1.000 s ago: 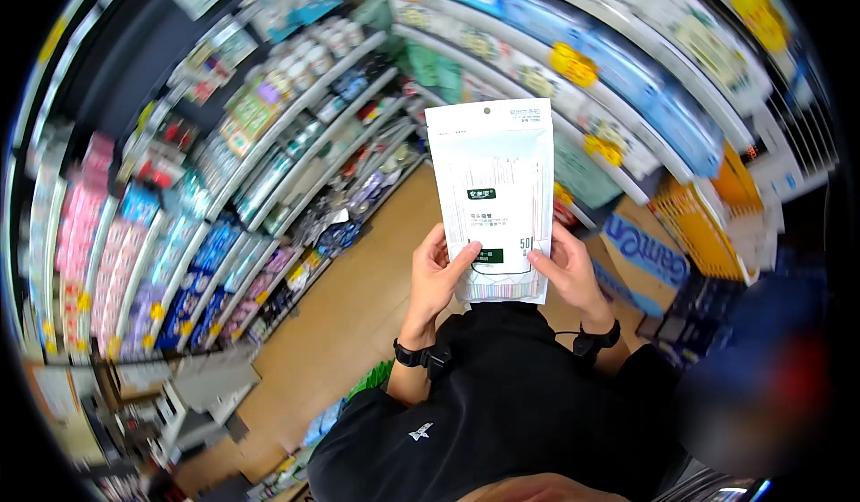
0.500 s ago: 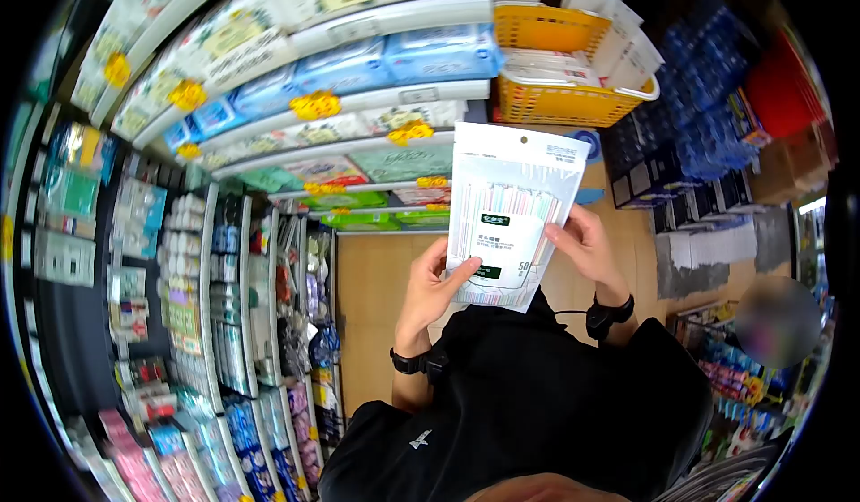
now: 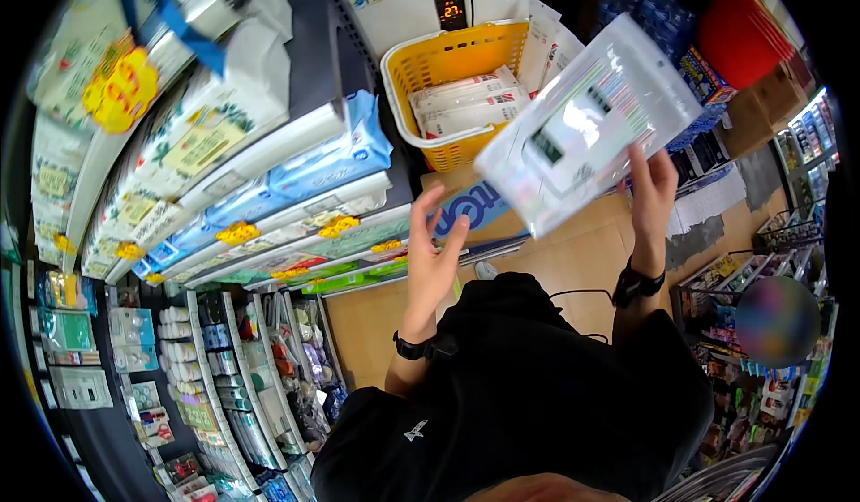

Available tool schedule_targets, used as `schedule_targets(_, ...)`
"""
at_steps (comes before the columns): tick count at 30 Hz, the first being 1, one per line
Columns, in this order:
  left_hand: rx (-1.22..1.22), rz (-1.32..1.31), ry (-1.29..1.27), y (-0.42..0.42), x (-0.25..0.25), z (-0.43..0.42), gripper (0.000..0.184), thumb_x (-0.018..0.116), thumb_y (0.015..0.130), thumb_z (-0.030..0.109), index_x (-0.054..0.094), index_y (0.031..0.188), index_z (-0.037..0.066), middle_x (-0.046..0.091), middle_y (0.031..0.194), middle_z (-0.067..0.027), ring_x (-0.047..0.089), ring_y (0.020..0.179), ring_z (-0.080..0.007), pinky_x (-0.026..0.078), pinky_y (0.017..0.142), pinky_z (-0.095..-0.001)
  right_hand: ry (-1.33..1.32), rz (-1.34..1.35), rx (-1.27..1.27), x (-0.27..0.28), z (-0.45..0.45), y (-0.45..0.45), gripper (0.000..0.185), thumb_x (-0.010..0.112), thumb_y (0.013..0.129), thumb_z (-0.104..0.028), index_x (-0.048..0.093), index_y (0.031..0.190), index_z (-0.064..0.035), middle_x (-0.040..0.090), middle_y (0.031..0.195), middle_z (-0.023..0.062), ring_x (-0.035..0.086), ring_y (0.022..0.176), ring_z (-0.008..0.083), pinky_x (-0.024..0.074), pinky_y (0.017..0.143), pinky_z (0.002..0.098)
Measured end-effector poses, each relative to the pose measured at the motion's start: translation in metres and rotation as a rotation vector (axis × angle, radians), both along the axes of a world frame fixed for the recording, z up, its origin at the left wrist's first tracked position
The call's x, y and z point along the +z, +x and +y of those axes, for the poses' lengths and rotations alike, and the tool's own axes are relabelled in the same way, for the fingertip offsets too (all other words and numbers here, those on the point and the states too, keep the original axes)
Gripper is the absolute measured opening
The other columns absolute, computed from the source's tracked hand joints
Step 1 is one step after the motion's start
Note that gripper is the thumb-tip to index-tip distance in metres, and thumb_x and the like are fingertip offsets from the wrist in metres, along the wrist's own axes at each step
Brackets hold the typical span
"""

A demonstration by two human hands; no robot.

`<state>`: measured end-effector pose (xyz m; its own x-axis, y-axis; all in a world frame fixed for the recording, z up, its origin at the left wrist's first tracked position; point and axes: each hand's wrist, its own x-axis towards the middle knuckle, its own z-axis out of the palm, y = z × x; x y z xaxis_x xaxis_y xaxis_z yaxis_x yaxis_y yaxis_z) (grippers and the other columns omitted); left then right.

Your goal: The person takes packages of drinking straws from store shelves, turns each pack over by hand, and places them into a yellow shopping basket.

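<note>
A white pouch with a clear window and coloured striped straws inside (image 3: 587,126) is tilted, its top edge toward the upper right. My right hand (image 3: 651,193) grips the pouch near its lower right edge, with the thumb hidden behind or beside it. My left hand (image 3: 434,256) is off the pouch, to its lower left, with fingers apart and nothing in it. Beyond the two hands stands a yellow basket (image 3: 457,54) holding white and red packets (image 3: 473,103), just left of the pouch.
Shelves of tissue packs (image 3: 296,166) rise on the left. A white appliance with a lit display (image 3: 403,8) is behind the basket. A cardboard box with blue print (image 3: 470,206) sits below it. Red tubs (image 3: 743,27) and a carton (image 3: 766,112) stand at the right.
My left hand has let go of the pouch and opened. My right hand has raised and tilted the pouch up and right. The view has turned, bringing the basket nearer the middle.
</note>
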<state>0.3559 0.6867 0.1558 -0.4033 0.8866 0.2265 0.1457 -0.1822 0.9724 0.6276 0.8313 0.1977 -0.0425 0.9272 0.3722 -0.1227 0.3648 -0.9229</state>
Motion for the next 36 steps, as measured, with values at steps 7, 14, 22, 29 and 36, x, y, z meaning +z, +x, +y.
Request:
schedule_targets(7, -0.111, -0.118, -0.049, 0.000, -0.007, 0.062, 0.039, 0.064, 0.097, 0.014, 0.052, 0.132, 0.004, 0.047, 0.145, -0.0126, 0.048, 0.132, -0.0228, 0.039, 0.109, -0.0368, 0.350, -0.289, -0.402, 0.005, 0.115, -0.007, 0.022, 0.065, 0.098, -0.014, 0.066, 0.107, 0.0063, 0.067, 0.073, 0.0042, 0.059, 0.063, 0.0075, 0.0458, 0.057, 0.0229)
schedule_targets(14, -0.152, -0.140, -0.084, -0.009, -0.013, 0.090, 0.033, 0.062, 0.097, 0.011, 0.056, 0.128, 0.003, 0.050, 0.143, -0.0112, 0.052, 0.127, -0.0206, 0.044, 0.103, -0.0342, 0.506, -0.592, -0.404, -0.017, 0.175, -0.026, 0.020, 0.066, 0.096, -0.013, 0.067, 0.105, 0.0042, 0.066, 0.075, 0.0156, 0.060, 0.056, 0.0157, 0.0459, 0.054, 0.0279)
schedule_targets(22, -0.156, -0.168, -0.090, -0.019, -0.004, 0.104, 0.034, 0.060, 0.097, 0.007, 0.052, 0.130, 0.006, 0.057, 0.134, -0.0090, 0.054, 0.122, -0.0199, 0.046, 0.099, -0.0327, 0.307, -0.709, -0.348, -0.041, 0.194, -0.040, 0.017, 0.067, 0.093, -0.011, 0.067, 0.103, 0.0036, 0.062, 0.070, 0.0163, 0.059, 0.055, 0.0168, 0.0458, 0.052, 0.0316)
schedule_targets(29, -0.142, -0.170, -0.101, -0.024, -0.009, 0.108, 0.033, 0.060, 0.097, 0.007, 0.053, 0.130, 0.005, 0.057, 0.133, -0.0095, 0.055, 0.121, -0.0197, 0.046, 0.097, -0.0320, 0.347, -0.861, -0.367, -0.063, 0.198, -0.048, 0.025, 0.070, 0.090, -0.013, 0.058, 0.077, 0.0052, 0.058, 0.067, 0.0179, 0.058, 0.052, 0.0313, 0.0455, 0.051, 0.0372)
schedule_targets(36, -0.147, -0.162, -0.112, -0.024, -0.013, 0.112, 0.032, 0.062, 0.098, 0.012, 0.054, 0.128, 0.004, 0.059, 0.131, -0.0096, 0.056, 0.119, -0.0192, 0.046, 0.096, -0.0315, 0.387, -0.803, -0.533, -0.067, 0.203, -0.043, 0.034, 0.072, 0.087, -0.014, 0.054, 0.065, 0.0042, 0.056, 0.059, 0.0195, 0.056, 0.048, 0.0334, 0.0433, 0.046, 0.0389)
